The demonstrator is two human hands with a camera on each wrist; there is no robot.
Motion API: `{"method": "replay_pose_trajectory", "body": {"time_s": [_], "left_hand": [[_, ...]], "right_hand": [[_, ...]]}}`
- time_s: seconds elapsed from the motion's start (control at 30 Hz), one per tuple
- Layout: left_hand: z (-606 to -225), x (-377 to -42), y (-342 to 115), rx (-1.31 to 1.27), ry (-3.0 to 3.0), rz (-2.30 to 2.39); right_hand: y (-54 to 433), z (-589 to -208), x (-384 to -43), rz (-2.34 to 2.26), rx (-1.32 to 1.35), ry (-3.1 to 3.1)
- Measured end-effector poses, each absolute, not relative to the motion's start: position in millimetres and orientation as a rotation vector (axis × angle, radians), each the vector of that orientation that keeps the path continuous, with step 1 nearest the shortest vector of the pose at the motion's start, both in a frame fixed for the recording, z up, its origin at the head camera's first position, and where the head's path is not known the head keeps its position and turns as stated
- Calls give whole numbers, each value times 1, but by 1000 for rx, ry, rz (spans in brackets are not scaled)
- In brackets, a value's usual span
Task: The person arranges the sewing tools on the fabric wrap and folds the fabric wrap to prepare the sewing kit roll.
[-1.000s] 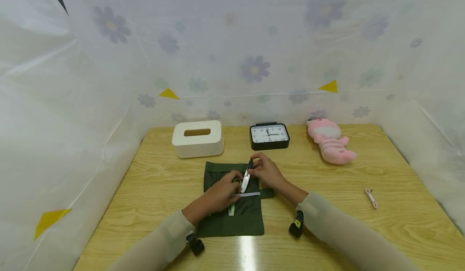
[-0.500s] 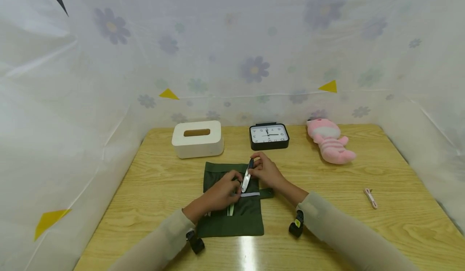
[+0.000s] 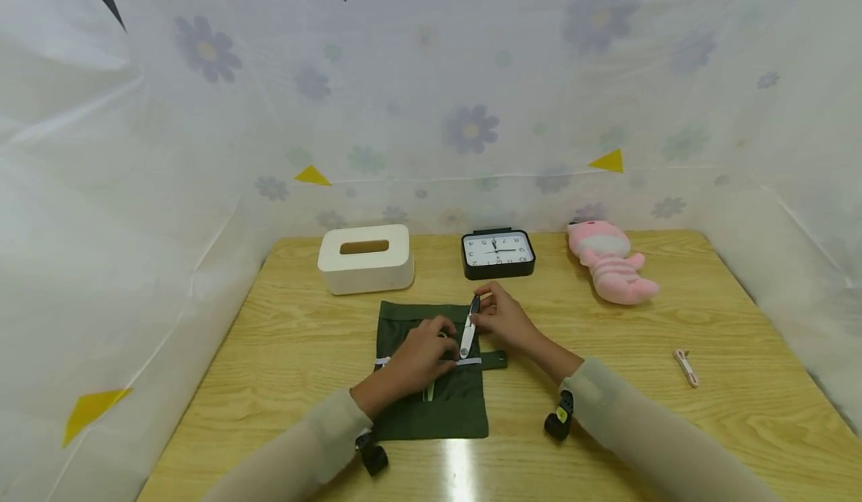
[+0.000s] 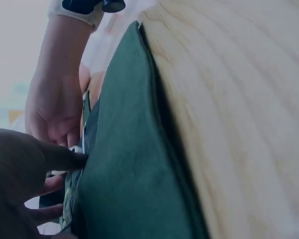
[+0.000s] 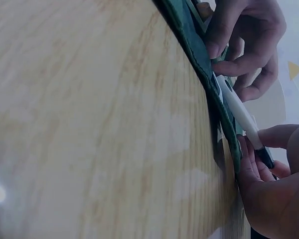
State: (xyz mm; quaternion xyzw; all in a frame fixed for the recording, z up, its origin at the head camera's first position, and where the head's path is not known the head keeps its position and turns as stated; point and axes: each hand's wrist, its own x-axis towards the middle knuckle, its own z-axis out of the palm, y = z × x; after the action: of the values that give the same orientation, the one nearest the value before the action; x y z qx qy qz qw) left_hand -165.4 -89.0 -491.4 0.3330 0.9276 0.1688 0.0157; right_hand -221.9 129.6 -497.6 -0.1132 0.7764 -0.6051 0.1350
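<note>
A dark green cloth roll (image 3: 438,420) lies spread on the table, with a pale band (image 3: 470,361) across its middle. My right hand (image 3: 509,324) pinches a slim white tool with a dark end (image 3: 468,339), fingers at the dark end; its kind is not clear. The tool slants over the roll's right part, its rounded white end right at the band. My left hand (image 3: 420,352) is over the roll's middle, thumb and index finger (image 5: 234,66) pinching at the band beside that end. A light green item (image 3: 429,393) shows under the left hand, mostly hidden.
A white tissue box (image 3: 367,270) and a black-framed clock (image 3: 498,255) stand behind the roll. Farther right lies a pink plush toy (image 3: 609,262). A small coiled pale cord (image 3: 687,368) rests at the right. A snap tab (image 3: 494,360) sticks out from the roll's right edge.
The white tool and my right hand have shifted slightly right, and the tool stands a little more upright. My left hand has moved slightly right too, uncovering the band's left end.
</note>
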Motion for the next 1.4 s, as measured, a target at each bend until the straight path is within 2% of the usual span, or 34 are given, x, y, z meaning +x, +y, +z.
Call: {"method": "replay_pose_trajectory", "body": {"time_s": [0.23,0.6,0.73,0.87,1.07,1.2,1.4], "left_hand": [[-493,-167,-83,902,2847,589],[-491,-172,-81,794,2777,624],[-488,-170,-86,832,2799,568],[-480,-165,-90,919,2892,300],[-472,-160,-91,981,2961,-54],[-472,-161,-94,1007,2946,-43],[-478,-168,-101,984,2881,221]], "right_hand": [[130,-473,-209,-1753,-345,2224],[130,-472,-207,-1767,-338,2214],[130,-488,-215,-1768,-331,2240],[131,-509,-224,-1775,-318,2259],[131,-509,-226,-1781,-318,2255],[129,-509,-226,-1787,-311,2239],[122,-505,-225,-1817,-326,2232]]}}
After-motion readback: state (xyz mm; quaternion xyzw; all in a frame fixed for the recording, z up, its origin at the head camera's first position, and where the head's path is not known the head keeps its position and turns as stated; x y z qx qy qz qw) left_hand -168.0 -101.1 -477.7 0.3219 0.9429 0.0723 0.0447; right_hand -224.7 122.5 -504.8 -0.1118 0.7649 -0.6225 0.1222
